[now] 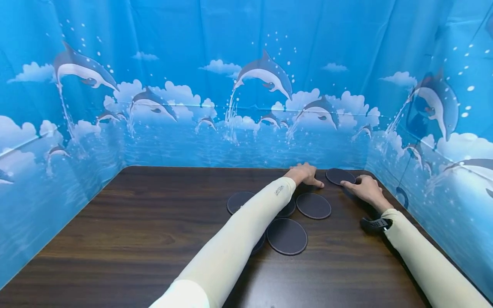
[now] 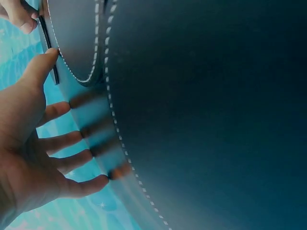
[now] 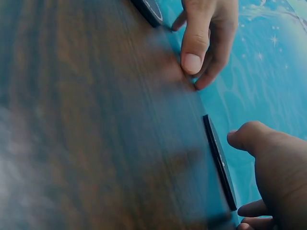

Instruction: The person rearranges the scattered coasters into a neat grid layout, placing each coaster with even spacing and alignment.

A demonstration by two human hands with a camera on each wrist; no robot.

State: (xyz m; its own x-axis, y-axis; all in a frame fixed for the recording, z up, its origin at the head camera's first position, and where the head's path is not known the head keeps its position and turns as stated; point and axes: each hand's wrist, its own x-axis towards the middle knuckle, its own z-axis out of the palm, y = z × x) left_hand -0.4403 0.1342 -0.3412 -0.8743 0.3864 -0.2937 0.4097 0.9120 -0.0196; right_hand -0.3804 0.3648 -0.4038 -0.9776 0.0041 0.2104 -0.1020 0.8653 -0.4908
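At the far right corner of the table, my right hand (image 1: pixel 366 189) pinches the edge of a dark round coaster (image 1: pixel 340 176) between thumb and fingers. The coaster appears edge-on, a thin black strip (image 3: pixel 220 165), in the right wrist view. My left hand (image 1: pixel 305 174) reaches the far edge of the table with fingers spread, holding nothing. In the left wrist view its fingertips (image 2: pixel 98 183) rest near the table edge, beside large-looking coasters (image 2: pixel 192 96) with white stitched rims. Close to that hand lies another coaster (image 1: pixel 313 206) on the wood.
More dark coasters lie grouped mid-table: one in front (image 1: pixel 286 236), one at the left (image 1: pixel 239 201), others partly hidden under my left sleeve (image 1: pixel 239 235). A dark wooden table (image 1: pixel 115 239) bears them. Blue dolphin-print curtain (image 1: pixel 173 141) closes the back and sides.
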